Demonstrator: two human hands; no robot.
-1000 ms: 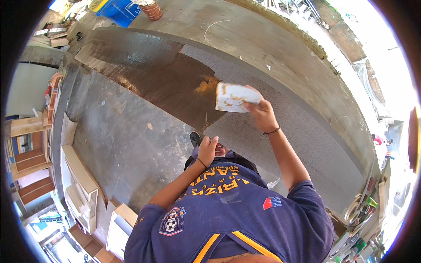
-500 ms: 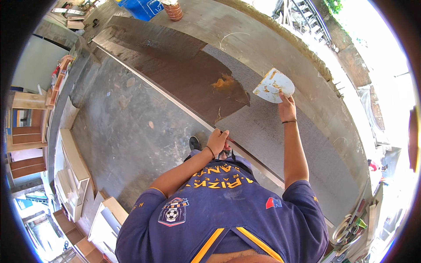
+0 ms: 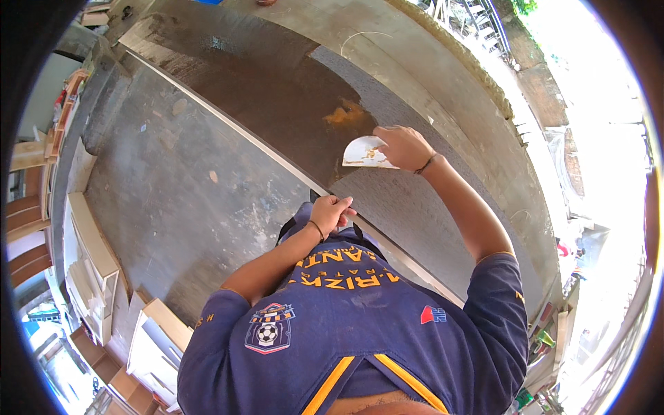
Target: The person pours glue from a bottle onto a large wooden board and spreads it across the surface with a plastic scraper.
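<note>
Head view shows the right hand (image 3: 407,148) with fingers clamped on a white scraper (image 3: 364,152), over the long board (image 3: 415,200) where brown coating (image 3: 277,97) meets bare grey, near an orange smear (image 3: 346,113). The left hand (image 3: 330,211) curls by the board's near edge; whether its fingers grip anything, I cannot tell.

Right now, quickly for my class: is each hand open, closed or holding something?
Left hand: fingers curled near the board; whether it holds anything cannot be told.
Right hand: closed on the white spreader.
</note>
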